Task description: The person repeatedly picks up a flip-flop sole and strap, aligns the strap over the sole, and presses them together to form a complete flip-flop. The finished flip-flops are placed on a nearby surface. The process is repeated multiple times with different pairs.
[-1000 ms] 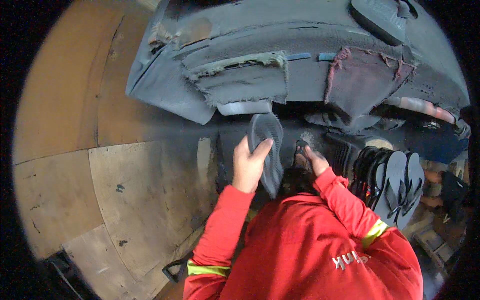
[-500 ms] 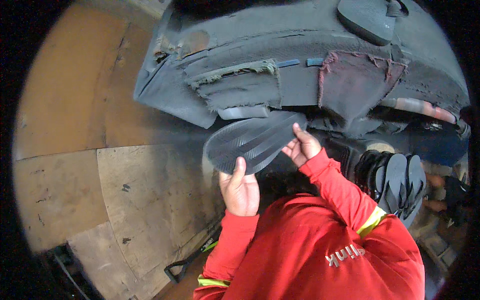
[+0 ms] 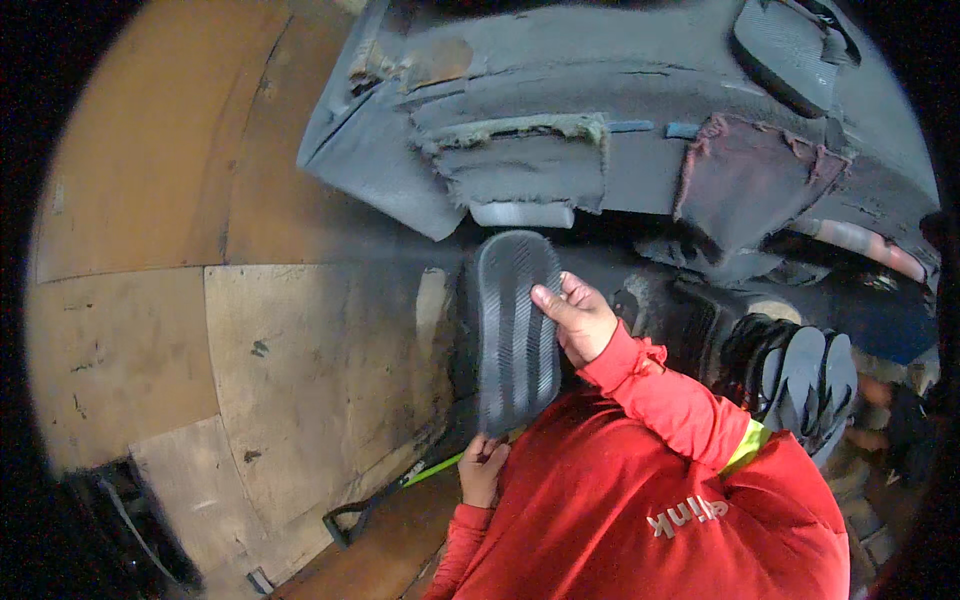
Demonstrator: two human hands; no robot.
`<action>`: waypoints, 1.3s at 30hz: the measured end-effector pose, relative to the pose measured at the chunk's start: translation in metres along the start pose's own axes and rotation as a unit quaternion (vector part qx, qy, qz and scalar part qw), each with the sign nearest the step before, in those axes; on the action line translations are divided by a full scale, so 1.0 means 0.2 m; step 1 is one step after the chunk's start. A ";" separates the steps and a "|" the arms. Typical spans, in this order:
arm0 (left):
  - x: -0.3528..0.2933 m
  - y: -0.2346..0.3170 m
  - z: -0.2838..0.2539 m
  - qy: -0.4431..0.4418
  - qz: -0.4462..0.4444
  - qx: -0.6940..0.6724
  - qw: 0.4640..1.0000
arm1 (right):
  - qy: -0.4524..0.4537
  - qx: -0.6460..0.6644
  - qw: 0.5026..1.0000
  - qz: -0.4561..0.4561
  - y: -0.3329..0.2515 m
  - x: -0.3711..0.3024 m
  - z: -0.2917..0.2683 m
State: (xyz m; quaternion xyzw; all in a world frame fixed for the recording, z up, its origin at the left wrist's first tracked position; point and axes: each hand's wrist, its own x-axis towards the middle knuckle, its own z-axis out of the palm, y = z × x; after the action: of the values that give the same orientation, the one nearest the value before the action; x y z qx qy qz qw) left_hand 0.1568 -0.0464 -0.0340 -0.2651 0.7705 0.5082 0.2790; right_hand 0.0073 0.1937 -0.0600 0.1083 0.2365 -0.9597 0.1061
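Well, flip-flops (image 3: 801, 368) stacked rt of R hand (image 3: 583, 324) w/ sole (image 3: 515, 335).

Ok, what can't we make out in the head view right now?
All in the head view:
Black, ridged, flat sandal sole: far face, turned away from the camera.
Bare right hand: some fingers, behind the sole.
Row of black and grey flip-flops: exact count, front ones cover the rest.
Grey textured flip-flop: far end, cut off by top edge.

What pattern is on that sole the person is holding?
The dark sole has lengthwise bands of fine slanted ridges, seen best in the head view.
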 end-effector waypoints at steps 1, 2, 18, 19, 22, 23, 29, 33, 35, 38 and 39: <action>0.07 -0.01 -0.01 -0.002 0.105 -0.036 0.994 | 0.017 -0.048 0.999 -0.013 0.00 0.00 -0.02; 0.14 0.03 0.00 0.007 0.158 -0.046 0.986 | 0.071 -0.110 0.991 -0.003 -0.01 0.00 -0.04; 0.41 0.91 0.48 -0.164 0.226 -0.357 0.892 | -0.072 -0.323 0.943 0.025 -0.35 0.14 -0.27; 0.42 0.92 0.49 -0.172 0.217 -0.364 0.889 | -0.058 -0.303 0.950 0.041 -0.37 0.13 -0.26; 0.50 0.97 0.54 -0.168 0.173 -0.328 0.913 | 0.116 -0.667 0.656 -0.334 -0.32 -0.03 -0.21; 0.51 0.98 0.57 -0.165 0.163 -0.319 0.919 | 0.123 -0.703 0.608 -0.346 -0.29 -0.10 -0.20; 0.49 0.94 0.64 -0.146 0.188 -0.359 0.902 | 0.033 -0.844 0.503 -0.184 -0.30 -0.21 -0.19; 0.44 0.90 0.62 -0.153 0.189 -0.457 0.855 | -0.068 -0.860 0.481 -0.159 -0.43 -0.12 -0.14; 0.43 0.90 0.61 -0.140 0.183 -0.478 0.848 | -0.097 -0.868 0.460 -0.159 -0.47 -0.08 -0.08; 0.42 0.89 0.56 -0.142 0.206 -0.507 0.825 | -0.113 -0.893 0.390 -0.193 -0.44 -0.05 0.00; 0.41 0.89 0.53 -0.130 0.197 -0.519 0.821 | -0.102 -0.874 0.399 -0.259 -0.41 -0.06 0.01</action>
State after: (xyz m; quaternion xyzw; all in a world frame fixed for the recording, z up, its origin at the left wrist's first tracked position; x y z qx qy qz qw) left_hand -0.0066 0.1040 -0.0126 -0.1445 0.3850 0.9070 0.0914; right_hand -0.0017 0.2669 -0.0198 -0.2086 0.9500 -0.2151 -0.0876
